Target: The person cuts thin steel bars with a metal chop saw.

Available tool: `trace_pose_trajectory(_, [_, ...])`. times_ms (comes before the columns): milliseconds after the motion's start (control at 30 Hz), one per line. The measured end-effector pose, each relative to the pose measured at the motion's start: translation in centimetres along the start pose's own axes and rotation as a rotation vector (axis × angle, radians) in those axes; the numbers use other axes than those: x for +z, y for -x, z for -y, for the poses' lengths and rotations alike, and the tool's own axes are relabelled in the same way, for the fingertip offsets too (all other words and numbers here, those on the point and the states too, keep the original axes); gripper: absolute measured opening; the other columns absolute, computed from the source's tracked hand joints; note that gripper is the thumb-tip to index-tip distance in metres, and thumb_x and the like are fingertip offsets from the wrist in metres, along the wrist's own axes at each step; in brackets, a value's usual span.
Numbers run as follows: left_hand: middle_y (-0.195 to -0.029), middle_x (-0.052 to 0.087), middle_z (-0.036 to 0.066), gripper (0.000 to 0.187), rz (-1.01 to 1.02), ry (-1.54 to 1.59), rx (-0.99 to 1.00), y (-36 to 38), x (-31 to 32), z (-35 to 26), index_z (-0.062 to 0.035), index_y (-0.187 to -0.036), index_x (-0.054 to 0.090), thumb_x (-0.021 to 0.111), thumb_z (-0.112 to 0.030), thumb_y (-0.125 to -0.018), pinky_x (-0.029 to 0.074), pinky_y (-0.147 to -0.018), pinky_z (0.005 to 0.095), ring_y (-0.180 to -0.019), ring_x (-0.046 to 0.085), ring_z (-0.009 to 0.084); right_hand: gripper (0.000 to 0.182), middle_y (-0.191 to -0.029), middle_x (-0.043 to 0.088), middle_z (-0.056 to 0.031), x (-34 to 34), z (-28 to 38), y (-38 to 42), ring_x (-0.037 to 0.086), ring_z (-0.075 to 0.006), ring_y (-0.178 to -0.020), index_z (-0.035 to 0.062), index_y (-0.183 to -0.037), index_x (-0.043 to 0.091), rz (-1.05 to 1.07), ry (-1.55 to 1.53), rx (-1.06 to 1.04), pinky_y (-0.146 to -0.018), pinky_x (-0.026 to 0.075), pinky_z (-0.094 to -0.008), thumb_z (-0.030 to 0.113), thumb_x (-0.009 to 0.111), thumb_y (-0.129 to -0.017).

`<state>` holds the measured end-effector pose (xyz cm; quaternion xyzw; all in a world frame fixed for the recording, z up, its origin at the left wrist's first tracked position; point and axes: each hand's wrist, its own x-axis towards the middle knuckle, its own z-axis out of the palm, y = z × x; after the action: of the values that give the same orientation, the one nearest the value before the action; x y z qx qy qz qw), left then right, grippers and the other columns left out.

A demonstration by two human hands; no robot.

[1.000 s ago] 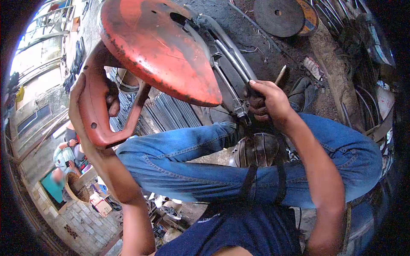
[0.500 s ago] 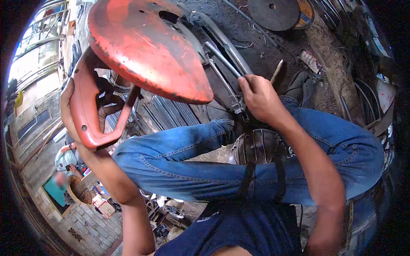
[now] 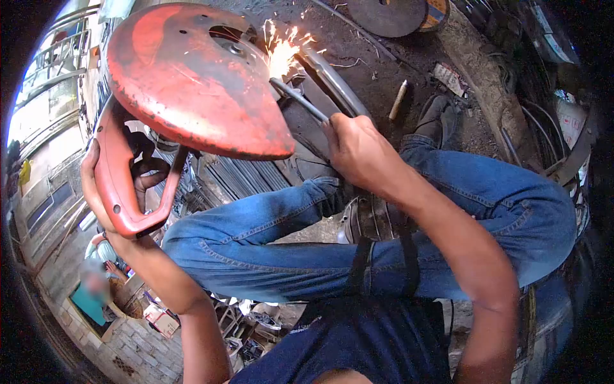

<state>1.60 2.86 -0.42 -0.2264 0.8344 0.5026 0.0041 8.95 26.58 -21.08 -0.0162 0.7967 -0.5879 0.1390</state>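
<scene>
My left hand (image 3: pixel 94 185) is wrapped round the red handle (image 3: pixel 121 176) of a cut-off saw, its fingers curled through the grip opening. The saw's scuffed red blade guard (image 3: pixel 198 96) fills the upper left and hides most of the cutting disc. My right hand (image 3: pixel 361 150) is closed round a grey metal rod (image 3: pixel 300 101), whose far end is at the saw's cutting area. Bright sparks (image 3: pixel 281 59) spray up from there. A grey metal bar (image 3: pixel 339 83) of the saw lies just beyond the rod. The clamp below is largely hidden by my right hand.
My jeans-clad legs (image 3: pixel 256 262) are folded close below the saw. A bundle of metal rods (image 3: pixel 249 176) lies beneath the guard. Cutting discs (image 3: pixel 390 16) and a pointed stick (image 3: pixel 399 100) are on the dirt floor. Another person (image 3: pixel 102 256) sits at the far left.
The rod and my right hand have moved left and slightly up, bringing the rod's end to the cutting area. Sparks have appeared. The saw has shifted slightly left in view, still in my left hand.
</scene>
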Motion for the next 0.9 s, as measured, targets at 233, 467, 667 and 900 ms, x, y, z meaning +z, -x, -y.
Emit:
trace_pose_trajectory(233, [-0.098, 0.059, 0.018, 0.061, 0.068, 0.037, -0.091, -1.0, -1.1, 0.3, 0.0008, -0.124, 0.048, 0.050, -0.048, -0.087, 0.058, -0.055, 0.0413, -0.068, 0.063, 0.0320, 0.021, -0.068, 0.055, -0.0332, 1.1, -1.0, 0.4, 0.057, -0.0518, -0.073, -0.0055, -0.080, 0.051, -0.004, 0.058, 0.052, -0.063, 0.045, -0.0559, 0.012, 0.051, -0.092])
trace_pose_trajectory(467, [-0.096, 0.059, 0.017, 0.061, 0.007, 0.081, -0.129, -0.3, -0.1, -0.4, 0.0004, -0.124, 0.048, 0.050, -0.049, -0.087, 0.057, -0.055, 0.0413, -0.066, 0.062, 0.0312, 0.011, -0.073, 0.060, -0.0304, 0.2, 0.0, 0.4, 0.062, -0.0481, -0.075, -0.0042, -0.081, 0.050, 0.059, 0.222, 0.072, -0.067, 0.050, -0.0536, 0.006, 0.047, -0.086])
trace_pose_trajectory(667, [-0.098, 0.059, 0.018, 0.062, 0.074, 0.120, -0.130, -1.0, -1.3, 0.0, 0.0007, -0.125, 0.047, 0.050, -0.049, -0.088, 0.059, -0.056, 0.0423, -0.068, 0.064, 0.0319, 0.009, -0.074, 0.064, -0.0254, 0.0, 0.3, 0.1, 0.066, -0.0411, -0.073, -0.0011, -0.083, 0.051, 0.064, 0.368, 0.019, -0.066, 0.053, -0.0498, 0.005, 0.045, -0.085])
trace_pose_trajectory(900, [-0.099, 0.060, 0.019, 0.061, 0.075, 0.113, -0.120, -0.8, -0.9, -0.2, 0.0001, -0.125, 0.047, 0.050, -0.048, -0.088, 0.060, -0.057, 0.0454, -0.069, 0.064, 0.0335, 0.010, -0.075, 0.064, -0.0252, -0.1, 0.2, 0.0, 0.066, -0.0405, -0.074, -0.0016, -0.085, 0.052, 0.086, 0.404, 0.001, -0.067, 0.053, -0.0493, 0.006, 0.046, -0.086])
